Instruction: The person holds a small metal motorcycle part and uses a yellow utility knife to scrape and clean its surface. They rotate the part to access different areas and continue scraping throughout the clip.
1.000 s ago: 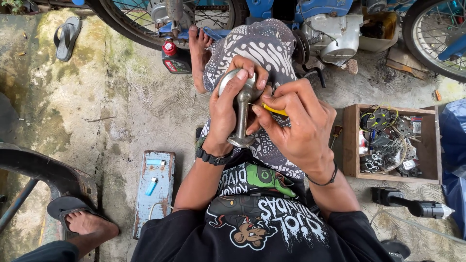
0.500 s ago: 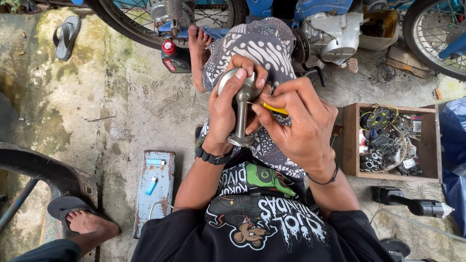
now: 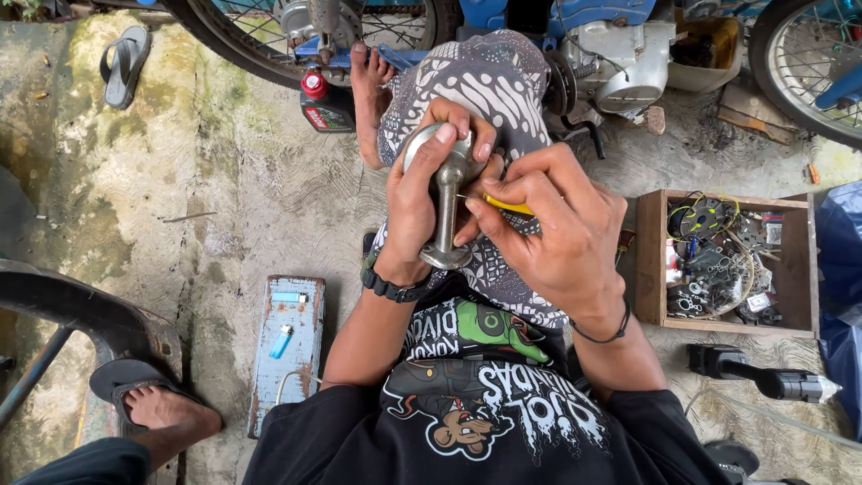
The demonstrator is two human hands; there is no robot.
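My left hand (image 3: 431, 193) grips a grey metal engine part (image 3: 446, 211), a round head on a rod that widens to a ring at the bottom. It is held upright over my lap. My right hand (image 3: 557, 224) pinches a small yellow-handled tool (image 3: 507, 205) whose thin tip touches the rod near its upper end. Both hands hover above my patterned grey and white shorts (image 3: 489, 81). A black watch (image 3: 393, 286) is on my left wrist.
A motorbike (image 3: 575, 36) stands ahead with wheels on both sides. A wooden box (image 3: 648, 260) of small parts sits at right, a black power tool (image 3: 763, 377) below it. A red-capped oil bottle (image 3: 321, 103), a blue board (image 3: 287, 350) with a lighter, and another person's sandalled foot (image 3: 157, 404) lie at left.
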